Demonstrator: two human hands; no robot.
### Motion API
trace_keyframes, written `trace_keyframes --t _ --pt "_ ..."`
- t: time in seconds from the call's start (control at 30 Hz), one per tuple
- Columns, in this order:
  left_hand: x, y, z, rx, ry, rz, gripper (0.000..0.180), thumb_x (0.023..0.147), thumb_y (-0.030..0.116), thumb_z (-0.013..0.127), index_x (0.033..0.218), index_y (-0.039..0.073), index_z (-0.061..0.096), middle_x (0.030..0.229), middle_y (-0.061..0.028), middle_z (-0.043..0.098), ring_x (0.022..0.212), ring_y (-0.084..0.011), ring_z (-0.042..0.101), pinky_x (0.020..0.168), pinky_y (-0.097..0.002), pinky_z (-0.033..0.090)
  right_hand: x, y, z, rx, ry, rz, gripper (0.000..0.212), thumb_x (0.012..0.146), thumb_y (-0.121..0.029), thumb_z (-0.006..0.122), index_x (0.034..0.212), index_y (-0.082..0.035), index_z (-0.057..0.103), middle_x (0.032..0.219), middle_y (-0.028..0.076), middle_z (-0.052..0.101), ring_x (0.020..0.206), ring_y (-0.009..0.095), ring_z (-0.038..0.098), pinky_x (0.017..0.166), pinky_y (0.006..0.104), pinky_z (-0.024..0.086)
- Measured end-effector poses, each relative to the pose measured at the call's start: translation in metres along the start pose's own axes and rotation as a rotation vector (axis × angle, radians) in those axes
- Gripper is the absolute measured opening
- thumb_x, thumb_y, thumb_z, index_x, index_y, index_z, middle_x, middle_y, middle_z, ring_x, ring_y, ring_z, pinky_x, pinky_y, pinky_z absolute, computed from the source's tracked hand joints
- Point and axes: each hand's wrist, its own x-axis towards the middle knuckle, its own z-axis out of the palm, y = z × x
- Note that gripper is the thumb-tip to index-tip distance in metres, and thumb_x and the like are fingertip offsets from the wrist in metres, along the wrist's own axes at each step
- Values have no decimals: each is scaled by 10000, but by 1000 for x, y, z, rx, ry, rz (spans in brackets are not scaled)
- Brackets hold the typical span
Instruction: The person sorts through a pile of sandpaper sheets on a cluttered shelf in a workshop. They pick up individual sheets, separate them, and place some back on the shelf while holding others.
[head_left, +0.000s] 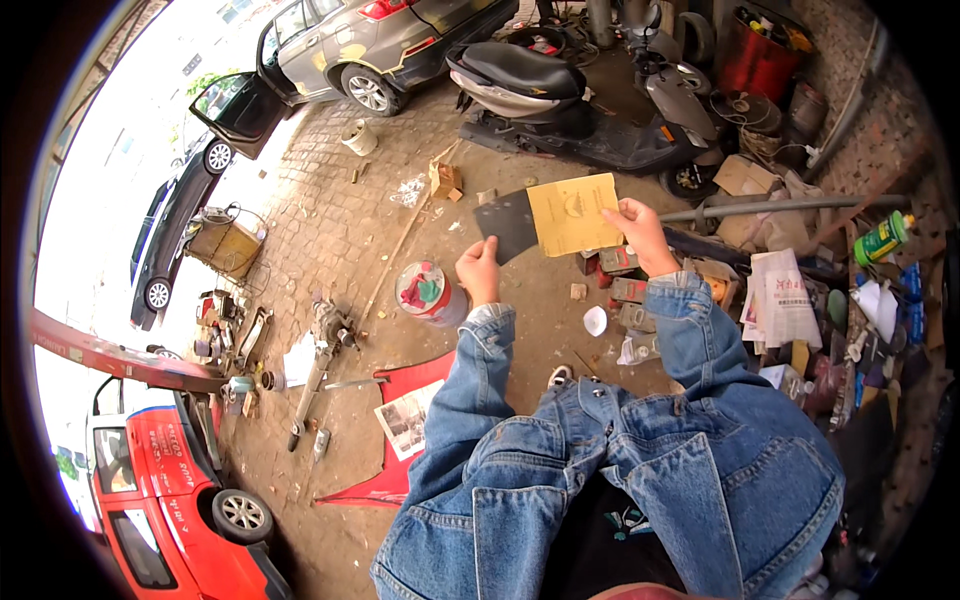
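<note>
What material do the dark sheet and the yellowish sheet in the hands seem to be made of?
The dark grey sheet, pinched by the left hand, looks like matte abrasive paper: flat, thin, no shine. The yellowish-tan sheet, in the right hand, looks like plain paper backing, slightly curved; possibly sandpaper's reverse side.

Open workshop yard with a brick-paved floor (340, 225) in bright daylight. A scooter (570, 105), grey car (370, 45) and red car (170, 480) stand around. Cluttered shelves (880, 320) line the right side.
</note>
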Motion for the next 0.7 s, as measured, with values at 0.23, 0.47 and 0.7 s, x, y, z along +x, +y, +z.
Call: trace_keyframes --t 0.23,0.47,0.7 --pt "-37 41 24 -193 -237 -228 230 868 153 667 672 32 655 622 75 518 574 -31 386 528 -221 293 1 15 23 99 -27 55 109 860 -101 678 906 -25 616 881 18 670 790 75 605 711 230 460" --pt "-42 36 10 -166 -277 -152 244 870 142 614 638 65 614 619 62 537 593 -34 423 557 -224 329 7 33 35 18 26 14 133 845 -134 689 870 -25 617 814 -5 633 736 75 560 657 240 431" --pt "-48 32 4 -114 -290 -172 239 893 204 622 733 33 666 687 62 590 630 -29 465 582 -219 372 4 47 44 141 9 143 142 897 -131 628 957 -2 615 914 32 660 807 91 604 704 248 467"
